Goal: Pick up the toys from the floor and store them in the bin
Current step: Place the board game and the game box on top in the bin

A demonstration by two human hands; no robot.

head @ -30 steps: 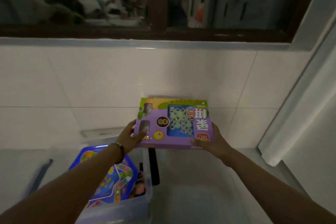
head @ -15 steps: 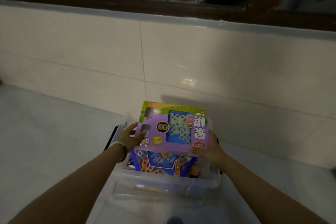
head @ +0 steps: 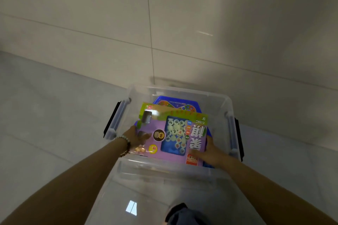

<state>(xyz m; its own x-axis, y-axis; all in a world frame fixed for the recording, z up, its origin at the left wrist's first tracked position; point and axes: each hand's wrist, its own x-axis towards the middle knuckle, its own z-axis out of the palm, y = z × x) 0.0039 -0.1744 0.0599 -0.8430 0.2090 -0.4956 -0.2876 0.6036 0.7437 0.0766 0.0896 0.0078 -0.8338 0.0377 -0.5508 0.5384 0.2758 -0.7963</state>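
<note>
Head view: both hands hold one toy between them, a flat purple game box (head: pixel 173 137) with a green strip along its far edge and a blue window of round pieces in the middle. The left hand (head: pixel 134 138) has its grip closed on the box's left edge, thumb lying on the printed top face, the other fingers hidden under the card. A bead bracelet (head: pixel 126 142) sits on that wrist. The right hand (head: pixel 210 150) grasps the near right corner in the same way, thumb on top beside the large printed characters, fingers out of sight below.

The box lies inside the opening of the clear plastic bin (head: pixel 182 91), face up and slightly tilted. Directly beneath the two grips and showing past the box's far edge is a blue board game (head: pixel 175 101) already in the bin. Whether the purple box rests on it cannot be told.

Outside each grip, the bin's side walls carry dark latch handles, one (head: pixel 111 122) just left of the left hand and one (head: pixel 237 139) just right of the right hand. On the near side of the hands a clear plastic sheet (head: pixel 146 197), perhaps the lid, lies flat with a bright reflection on it. A dark, blurred object (head: pixel 182 213) sits at the bottom edge.

The bin stands on the pale tiled floor (head: pixel 45 115), with its far side close to a cream tiled wall (head: pixel 91 14).
</note>
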